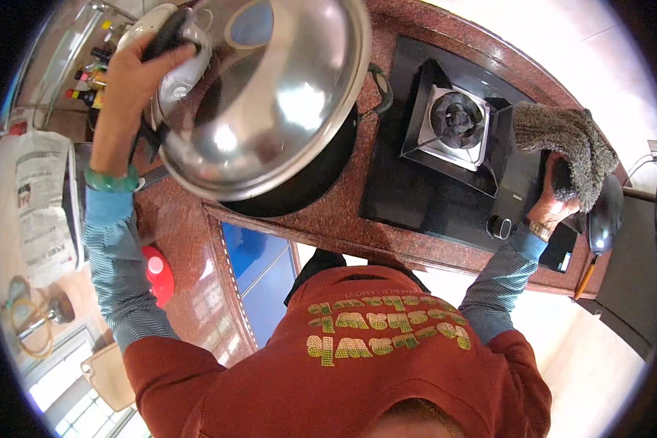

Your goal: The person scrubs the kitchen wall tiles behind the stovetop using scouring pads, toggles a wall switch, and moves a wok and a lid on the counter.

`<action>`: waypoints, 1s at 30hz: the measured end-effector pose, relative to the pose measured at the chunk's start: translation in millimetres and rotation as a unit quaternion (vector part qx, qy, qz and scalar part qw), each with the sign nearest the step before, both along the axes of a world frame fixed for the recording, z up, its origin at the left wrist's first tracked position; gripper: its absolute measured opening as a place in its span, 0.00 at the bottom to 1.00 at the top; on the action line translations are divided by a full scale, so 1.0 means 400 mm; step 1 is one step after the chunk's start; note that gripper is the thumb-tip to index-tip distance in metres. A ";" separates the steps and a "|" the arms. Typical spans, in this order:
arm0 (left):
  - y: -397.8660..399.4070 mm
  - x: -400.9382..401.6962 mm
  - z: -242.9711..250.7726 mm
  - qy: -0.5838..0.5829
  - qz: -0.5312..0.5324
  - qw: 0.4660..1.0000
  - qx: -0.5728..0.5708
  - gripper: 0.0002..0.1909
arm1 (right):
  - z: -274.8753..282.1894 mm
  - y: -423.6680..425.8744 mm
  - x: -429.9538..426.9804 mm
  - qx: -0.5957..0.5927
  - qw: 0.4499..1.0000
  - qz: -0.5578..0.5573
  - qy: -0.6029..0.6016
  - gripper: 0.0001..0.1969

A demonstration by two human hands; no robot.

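My left hand (pixel 142 71), at the upper left, grips a black handle (pixel 169 33); the blur leaves unclear what it belongs to. Beside it, a large domed steel lid (pixel 284 126) lies tilted over a black pot (pixel 290 191). Over at the right, my right hand (pixel 553 202) has its fingers at a shaggy grey-brown towel (pixel 569 137), partly hidden by it and by a dark object. Between my hands is a black gas hob (pixel 388 180) with a burner (pixel 457 120) and a knob (pixel 499 226).
White crockery (pixel 183 71) and sauce bottles (pixel 90 82) stand behind my left hand. A red object (pixel 157 274) is on the stone counter (pixel 186 241) by my left sleeve. At the right are a black pan (pixel 606 213) with a wooden handle and a wall socket (pixel 656 152) with a cord.
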State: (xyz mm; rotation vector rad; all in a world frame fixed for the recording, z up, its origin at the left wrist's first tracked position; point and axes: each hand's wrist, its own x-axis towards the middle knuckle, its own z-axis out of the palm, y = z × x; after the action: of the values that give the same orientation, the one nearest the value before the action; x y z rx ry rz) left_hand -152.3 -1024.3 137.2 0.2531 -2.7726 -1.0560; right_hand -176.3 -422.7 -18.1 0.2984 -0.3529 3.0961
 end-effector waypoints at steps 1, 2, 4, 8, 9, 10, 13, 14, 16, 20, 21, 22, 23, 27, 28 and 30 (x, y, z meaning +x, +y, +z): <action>0.001 0.028 -0.020 0.015 -0.042 0.999 -0.004 0.16 | -0.002 -0.006 -0.008 -0.001 1.000 0.006 -0.006 0.26; 0.012 0.059 -0.034 -0.016 -0.028 0.999 0.018 0.16 | -0.006 -0.015 -0.012 -0.018 0.999 0.024 0.019 0.26; 0.025 0.096 -0.072 -0.063 0.007 0.998 -0.023 0.16 | -0.015 -0.015 -0.017 -0.028 0.997 0.053 0.051 0.26; 0.023 0.148 -0.162 -0.068 0.006 0.994 -0.085 0.17 | -0.026 -0.004 -0.013 -0.049 0.997 0.053 0.030 0.25; 0.026 0.154 -0.180 -0.059 -0.002 0.991 -0.117 0.17 | -0.025 0.000 -0.009 -0.052 0.997 0.049 0.020 0.25; 0.032 0.158 -0.198 -0.048 -0.002 0.992 -0.119 0.17 | -0.020 0.002 -0.005 -0.041 0.998 0.044 0.017 0.25; 0.037 0.162 -0.250 -0.028 -0.009 0.996 -0.089 0.16 | -0.022 0.017 -0.007 -0.015 0.999 0.026 -0.019 0.23; 0.040 0.164 -0.263 -0.041 -0.007 0.996 -0.079 0.16 | -0.026 0.019 -0.008 -0.005 1.000 0.006 -0.027 0.23; 0.063 0.153 -0.269 -0.062 0.002 0.994 -0.085 0.16 | -0.031 0.026 -0.009 0.016 0.998 -0.032 -0.059 0.23; 0.067 0.132 -0.290 -0.020 -0.009 0.997 -0.074 0.16 | -0.039 0.020 -0.013 0.018 0.998 -0.025 -0.062 0.22; 0.066 0.131 -0.294 -0.018 -0.008 0.997 -0.073 0.16 | -0.037 0.016 -0.015 0.017 0.998 -0.017 -0.055 0.22; 0.065 0.129 -0.296 -0.023 -0.010 0.997 -0.067 0.16 | -0.034 -0.003 -0.013 0.123 0.980 -0.113 -0.104 0.22; 0.064 0.127 -0.295 -0.027 -0.013 0.998 -0.061 0.16 | -0.037 -0.002 -0.017 0.153 0.972 -0.138 -0.113 0.23; 0.077 0.135 -0.269 -0.022 -0.013 0.994 -0.103 0.17 | -0.042 -0.002 -0.022 0.269 0.930 -0.220 -0.119 0.24; 0.070 0.138 -0.274 -0.030 -0.011 0.992 -0.123 0.19 | -0.020 -0.040 -0.023 0.340 0.903 -0.247 -0.088 0.26; 0.056 0.143 -0.260 -0.021 -0.016 0.986 -0.164 0.22 | 0.031 -0.123 -0.029 0.460 0.833 -0.307 -0.018 0.33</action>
State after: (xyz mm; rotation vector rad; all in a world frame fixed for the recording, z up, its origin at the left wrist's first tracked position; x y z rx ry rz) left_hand -95.2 -1001.7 33.4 0.1894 -2.9372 -0.5910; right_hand -187.7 -472.1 -5.8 0.0802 -1.5631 2.0882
